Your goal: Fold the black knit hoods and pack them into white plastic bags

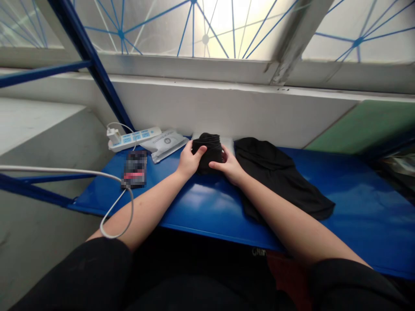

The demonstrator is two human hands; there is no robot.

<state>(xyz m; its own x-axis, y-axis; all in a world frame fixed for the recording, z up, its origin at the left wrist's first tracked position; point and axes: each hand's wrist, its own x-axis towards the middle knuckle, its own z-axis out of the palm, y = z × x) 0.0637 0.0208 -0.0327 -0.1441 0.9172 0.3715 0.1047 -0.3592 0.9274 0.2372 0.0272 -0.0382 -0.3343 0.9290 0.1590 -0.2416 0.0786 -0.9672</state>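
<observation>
A bundle of folded black cloth [209,153] is held between both hands above the blue table [201,203]. My left hand [189,160] grips its left side, with the thumb on the front. My right hand [231,166] holds its right side, the thumb across the lower front and the fingers curled at the edge. Right of the bundle, another black cloth [279,172] lies spread on the table, partly behind my right forearm. Something pale and translucent [228,143] shows behind the bundle.
A white power strip [139,137] with a plugged-in charger lies at the back left, beside a grey printed pouch [167,142]. A phone-like object [134,169], its surface pixelated, lies nearer. A white cable [74,170] crosses the left side. Blue frame bars [92,65] rise at left.
</observation>
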